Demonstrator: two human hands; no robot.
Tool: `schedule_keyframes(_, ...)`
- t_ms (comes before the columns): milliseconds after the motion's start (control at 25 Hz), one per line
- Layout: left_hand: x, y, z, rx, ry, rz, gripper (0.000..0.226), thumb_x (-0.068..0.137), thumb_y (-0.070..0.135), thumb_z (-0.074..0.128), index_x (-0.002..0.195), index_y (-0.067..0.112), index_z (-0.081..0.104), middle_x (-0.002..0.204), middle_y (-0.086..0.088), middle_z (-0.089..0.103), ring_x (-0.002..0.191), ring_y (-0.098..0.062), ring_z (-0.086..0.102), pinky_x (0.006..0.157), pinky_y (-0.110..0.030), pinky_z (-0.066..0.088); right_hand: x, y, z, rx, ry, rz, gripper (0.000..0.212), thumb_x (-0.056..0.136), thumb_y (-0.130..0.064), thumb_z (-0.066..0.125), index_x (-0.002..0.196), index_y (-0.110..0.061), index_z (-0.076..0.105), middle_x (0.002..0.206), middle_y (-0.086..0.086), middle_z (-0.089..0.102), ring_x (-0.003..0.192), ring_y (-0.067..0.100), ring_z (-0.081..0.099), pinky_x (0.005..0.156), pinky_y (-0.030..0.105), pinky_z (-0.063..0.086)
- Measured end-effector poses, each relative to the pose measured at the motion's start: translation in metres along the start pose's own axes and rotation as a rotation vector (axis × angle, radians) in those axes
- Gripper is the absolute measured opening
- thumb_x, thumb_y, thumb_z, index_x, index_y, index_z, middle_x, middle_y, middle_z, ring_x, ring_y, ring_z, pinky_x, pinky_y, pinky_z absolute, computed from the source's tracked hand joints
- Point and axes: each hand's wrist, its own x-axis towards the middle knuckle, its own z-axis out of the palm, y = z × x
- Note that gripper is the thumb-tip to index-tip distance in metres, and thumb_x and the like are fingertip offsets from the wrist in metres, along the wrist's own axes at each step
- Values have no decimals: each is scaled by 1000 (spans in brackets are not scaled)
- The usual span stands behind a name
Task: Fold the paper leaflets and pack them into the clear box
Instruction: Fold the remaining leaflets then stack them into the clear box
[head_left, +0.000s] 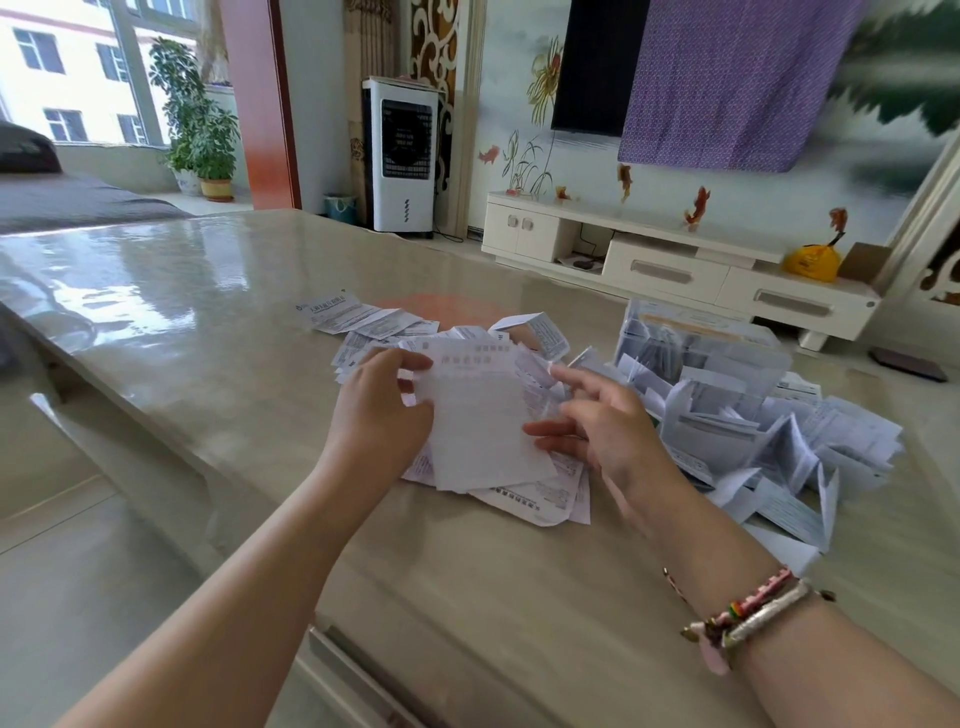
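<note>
We work at a wide, glossy table (208, 332), and its smooth top will let paper slide easily, so we judge that a sheet pushed flat may slip away instead of creasing.

On the right lies a big loose heap of leaflets (769, 447), many half-opened and standing in zigzag folds. They look very light and thin; a quick movement of the arm could disturb them. Behind this heap stands the clear box (696, 343), with some dark and white things already inside, though we cannot tell how full it is. A smaller spread of flat leaflets (363, 317) lies further back on the left.

In the middle, raised a little over the papers, is the leaflet in hand (483, 415), a pale sheet with printed lines at its top. It seems soft and floppy, not stiff, and it will tear if we pull hard.

Our left hand (379, 410) pinches its left edge, the fingers curled around the upper corner. Our right hand (597, 431) is spread and relaxed, the fingertips near or just touching the right edge; we cannot tell whether it really grips. We think it is best to take such paper by two opposite edges, bring them together, and press the crease on the table with flat fingers.
</note>
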Motion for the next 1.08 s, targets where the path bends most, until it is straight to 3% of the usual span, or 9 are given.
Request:
schedule_keyframes(160, -7, 1, -4, 48, 23, 24, 39, 78, -2, 62, 112, 17, 61, 113, 14, 48, 77, -4, 61, 71, -30, 54, -2, 2, -1, -151, 44, -27, 38, 93, -1, 42, 123, -16, 60, 99, 8, 67, 75, 18, 72, 75, 33, 59)
schedule_keyframes(280, -7, 0, -4, -10, 30, -36, 38, 78, -1, 65, 111, 17, 61, 120, 8, 52, 73, -11, 65, 70, -29, 55, -7, 2, 2, -327, 102, -204, 31, 91, -3, 43, 104, -23, 63, 113, 2, 58, 75, 6, 68, 66, 21, 55)
schedule_keyframes(360, -7, 0, -4, -122, 18, -118, 36, 79, -3, 66, 111, 14, 62, 122, 1, 54, 78, -18, 67, 63, -31, 60, -11, 2, 1, -428, 41, -356, 29, 91, -3, 48, 96, -27, 64, 112, -7, 56, 86, 1, 62, 70, 12, 46)
schedule_keyframes(440, -8, 1, -5, -246, 0, -211, 33, 81, -5, 64, 110, 11, 62, 121, -6, 55, 82, -24, 67, 54, -25, 58, -16, 4, -2, -471, -133, -409, 17, 90, -21, 61, 102, -33, 63, 114, -16, 58, 99, -6, 53, 79, 11, 40)
schedule_keyframes(560, -7, 3, -7, -391, -45, -354, 30, 84, -9, 60, 110, 5, 61, 115, -12, 58, 69, -20, 68, 49, -19, 54, -17, 9, -6, -541, -384, -349, 60, 68, -57, 77, 121, -46, 52, 125, -28, 52, 115, -10, 48, 96, 20, 41)
schedule_keyframes(640, -7, 4, -9, -434, -62, -408, 29, 85, -8, 60, 112, 3, 61, 112, -13, 59, 62, -17, 67, 49, -18, 53, -15, 14, -7, -661, -387, -416, 70, 65, -54, 81, 126, -45, 47, 126, -27, 51, 119, -7, 47, 99, 21, 40)
schedule_keyframes(760, -8, 3, -12, -436, -72, -438, 30, 84, -7, 61, 111, 5, 62, 111, -15, 60, 62, -19, 66, 55, -22, 58, -13, 15, -6, -751, -384, -494, 66, 72, -49, 77, 130, -43, 45, 128, -23, 51, 120, -3, 47, 102, 23, 41)
schedule_keyframes(920, -10, 6, -13, -503, -120, -460, 43, 81, -8, 67, 121, 3, 56, 117, -17, 56, 78, -25, 67, 55, -23, 58, -15, 15, -5, -811, -407, -529, 51, 81, -40, 66, 129, -40, 48, 128, -23, 55, 116, -3, 51, 98, 22, 43)
schedule_keyframes(1080, -13, 13, -13, -535, -180, -479, 47, 81, -10, 66, 125, 1, 52, 117, -14, 54, 72, -23, 65, 54, -24, 58, -14, 12, -5, -676, -356, -447, 36, 84, -26, 57, 118, -37, 58, 119, -24, 61, 113, -11, 52, 96, 14, 41)
